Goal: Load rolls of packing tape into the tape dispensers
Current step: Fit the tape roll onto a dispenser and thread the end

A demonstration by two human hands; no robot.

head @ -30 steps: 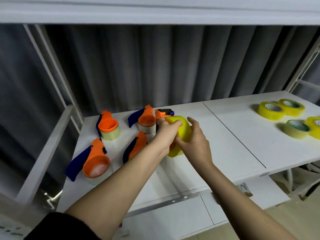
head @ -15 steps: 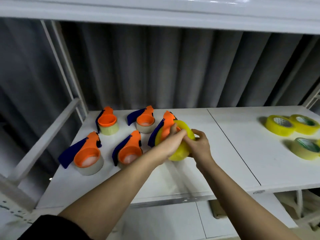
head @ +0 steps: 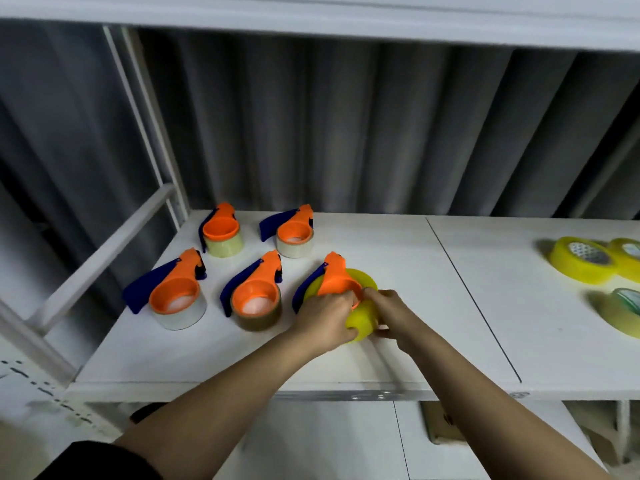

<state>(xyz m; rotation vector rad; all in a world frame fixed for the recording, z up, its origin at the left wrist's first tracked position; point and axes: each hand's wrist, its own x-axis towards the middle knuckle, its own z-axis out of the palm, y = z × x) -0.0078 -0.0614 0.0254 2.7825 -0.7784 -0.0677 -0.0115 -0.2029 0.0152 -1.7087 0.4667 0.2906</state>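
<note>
Hands meet at frame centre: left hand [head: 325,315] grips the dispenser [head: 335,279], right hand [head: 389,311] pinches the yellow roll [head: 363,318] just beside it on the table [head: 398,258]. Dispenser's long axis points up-frame; both hands touch it.

head cam | forward-down | near white shelf [head: 398,244] | single view

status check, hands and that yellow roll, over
Left hand and right hand both gripping yellow roll on dispenser, down on table. Four loaded dispensers alongside, nothing blocking.
</note>
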